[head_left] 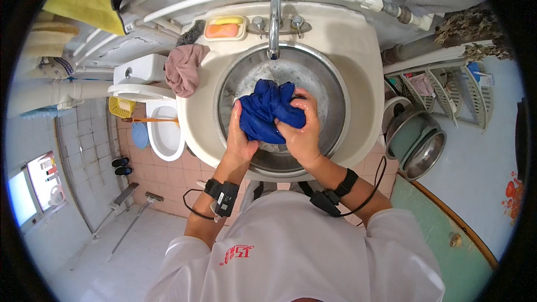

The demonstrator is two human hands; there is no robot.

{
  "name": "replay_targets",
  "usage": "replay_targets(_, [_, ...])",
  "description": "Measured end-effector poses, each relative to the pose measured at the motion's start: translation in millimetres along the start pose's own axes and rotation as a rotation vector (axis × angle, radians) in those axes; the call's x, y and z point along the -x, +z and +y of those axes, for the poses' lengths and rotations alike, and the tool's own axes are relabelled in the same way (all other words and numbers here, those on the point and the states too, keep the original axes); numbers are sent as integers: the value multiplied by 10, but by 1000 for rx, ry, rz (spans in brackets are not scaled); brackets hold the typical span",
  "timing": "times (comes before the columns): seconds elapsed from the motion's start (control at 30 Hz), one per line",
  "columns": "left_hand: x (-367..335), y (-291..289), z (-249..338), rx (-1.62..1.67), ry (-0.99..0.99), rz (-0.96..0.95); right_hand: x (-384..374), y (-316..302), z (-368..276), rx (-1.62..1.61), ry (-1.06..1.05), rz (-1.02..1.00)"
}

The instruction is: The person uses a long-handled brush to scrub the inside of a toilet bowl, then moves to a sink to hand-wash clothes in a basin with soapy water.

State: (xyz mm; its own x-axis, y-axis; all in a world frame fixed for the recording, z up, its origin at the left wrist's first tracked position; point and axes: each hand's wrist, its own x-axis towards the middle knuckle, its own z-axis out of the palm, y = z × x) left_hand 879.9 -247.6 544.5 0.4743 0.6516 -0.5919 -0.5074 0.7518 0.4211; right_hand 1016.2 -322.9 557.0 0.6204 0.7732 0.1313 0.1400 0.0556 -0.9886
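A bunched, wet-looking blue cloth [265, 112] is held between my two hands over a round steel basin [339, 86]. My left hand [240, 135] presses against its left side, with the fingers partly hidden by the folds. On the other side, my right hand [304, 130] is closed round the cloth, thumb and fingers gripping a fold. Sudsy water [305, 72] lies in the basin beneath. The chrome faucet [274, 28] arches over the basin's far rim, just beyond the cloth.
On the cream sink counter [363, 100] are a soap dish [226, 28] with two bars and a crumpled pink cloth [184, 70]. A toilet [166, 131] stands at the left. Metal bowls [422, 151] and a slatted rack [447, 92] are at the right.
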Motion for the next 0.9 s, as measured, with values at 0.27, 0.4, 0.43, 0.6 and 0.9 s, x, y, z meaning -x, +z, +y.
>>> replay_targets(0.27, [-82, 35, 67, -36, -186, -174, -270, -227, -293, 49, -459, -384])
replay_targets(0.4, [-20, 95, 161, -359, -105, -384, -323, -237, -233, -3, -525, -502])
replay_targets(0.43, [42, 121, 249, -446, -130, -385, -332, -236, -252, -16, -546, -519])
replay_targets(0.6, [45, 181, 374, -723, -298, -287, -297, -198, -198, -59, -675, -547])
replay_targets(0.9, [-275, -3, 230, -791, -450, -126, -103, -94, 207, 36, -746, -752])
